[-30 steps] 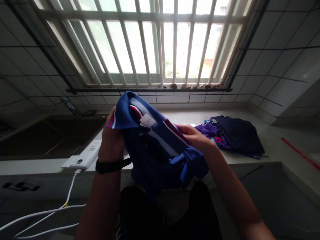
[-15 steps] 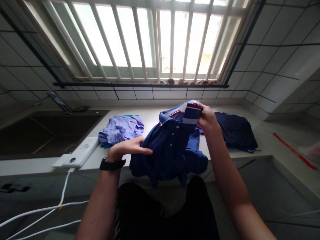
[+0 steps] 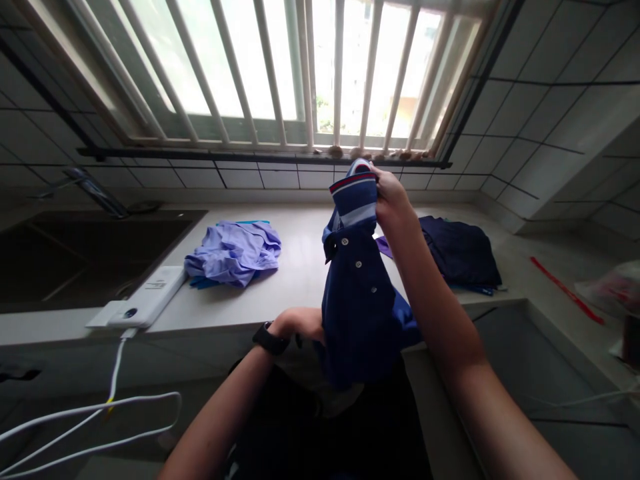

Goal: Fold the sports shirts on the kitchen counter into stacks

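"Holding the blue polo shirt (image 3: pixel 355 307) up by its striped collar (image 3: pixel 354 193), I'm working over the head camera link. How are the fingers looking?"

"The right hand (image 3: pixel 393 193) is curling closed on the collar's right side, its fingertips partly hidden by the cloth. The left hand (image 3: pixel 303 323) is disappearing behind the shirt's left edge, so I can't tell whether it's gripping or merely resting there."

"And where is the shirt hanging?"

"Nearly upright before the front edge of the white countertop (image 3: pixel 295 287), its lower part dropping towards the lap. The crumpled lavender garment (image 3: pixel 235 250) is lying well apart to its left, the dark navy garment (image 3: pixel 460 250) to its right. Three buttons are showing."

"For this step, I'd be keeping that collar hold firm, letting the weight straighten the front, and moving the left hand gently so nothing is bunching."

"What's differing from half a second ago?"

"The left hand was spreading open across the shirt's side; now it's sitting lower, going behind the cloth. The right is holding the collar higher, and the shirt is hanging narrower and straighter."
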`<state>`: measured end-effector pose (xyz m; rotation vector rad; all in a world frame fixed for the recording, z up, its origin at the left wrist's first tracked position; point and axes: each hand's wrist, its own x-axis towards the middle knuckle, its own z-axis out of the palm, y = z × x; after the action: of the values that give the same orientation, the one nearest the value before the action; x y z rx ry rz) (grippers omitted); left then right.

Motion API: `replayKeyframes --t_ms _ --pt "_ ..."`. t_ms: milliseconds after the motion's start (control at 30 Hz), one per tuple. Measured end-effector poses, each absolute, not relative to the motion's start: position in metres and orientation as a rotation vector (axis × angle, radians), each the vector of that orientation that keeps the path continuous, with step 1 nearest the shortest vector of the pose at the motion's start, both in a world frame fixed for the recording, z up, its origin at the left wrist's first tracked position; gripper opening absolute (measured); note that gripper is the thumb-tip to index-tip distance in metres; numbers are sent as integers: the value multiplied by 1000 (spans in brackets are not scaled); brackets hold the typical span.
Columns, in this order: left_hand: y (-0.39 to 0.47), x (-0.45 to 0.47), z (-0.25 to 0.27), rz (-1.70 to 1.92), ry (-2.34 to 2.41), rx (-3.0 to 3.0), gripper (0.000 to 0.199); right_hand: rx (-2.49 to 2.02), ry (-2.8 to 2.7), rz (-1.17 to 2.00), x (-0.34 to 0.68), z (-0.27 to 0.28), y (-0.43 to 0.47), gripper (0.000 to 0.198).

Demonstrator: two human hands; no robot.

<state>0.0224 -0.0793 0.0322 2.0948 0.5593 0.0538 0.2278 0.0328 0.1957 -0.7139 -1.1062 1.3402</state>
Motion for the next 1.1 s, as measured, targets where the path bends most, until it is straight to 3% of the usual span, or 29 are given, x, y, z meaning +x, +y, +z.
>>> replayKeyframes --t_ms 100,233,433,567,633,733,867,967,1100 --pt "-77 1 52 112 618 1879 15 -784 -1115 1205 241 200 37 29" --pt "-61 -15 70 586 1084 1750 25 -818 -1138 1015 260 202 48 30" --pt "-30 -22 82 1202 1771 1713 23 -960 -1406 645 278 189 61 33" --pt "-3 -26 104 1467 1955 1670 35 -1105 -1426 467 281 175 65 28" --pt "13 -25 115 1465 1950 1769 32 -1114 -1391 551 281 172 65 27" --pt "33 -20 122 1225 1890 2001 19 -1022 -1384 946 278 168 59 23" --pt "45 -19 110 872 1905 2150 18 -829 -1536 1339 281 150 52 41" --pt "49 -29 102 879 2064 2030 20 -933 -1566 1220 289 133 62 36" --pt "58 -39 108 1130 2143 1936 27 -1132 -1319 655 294 118 86 21"
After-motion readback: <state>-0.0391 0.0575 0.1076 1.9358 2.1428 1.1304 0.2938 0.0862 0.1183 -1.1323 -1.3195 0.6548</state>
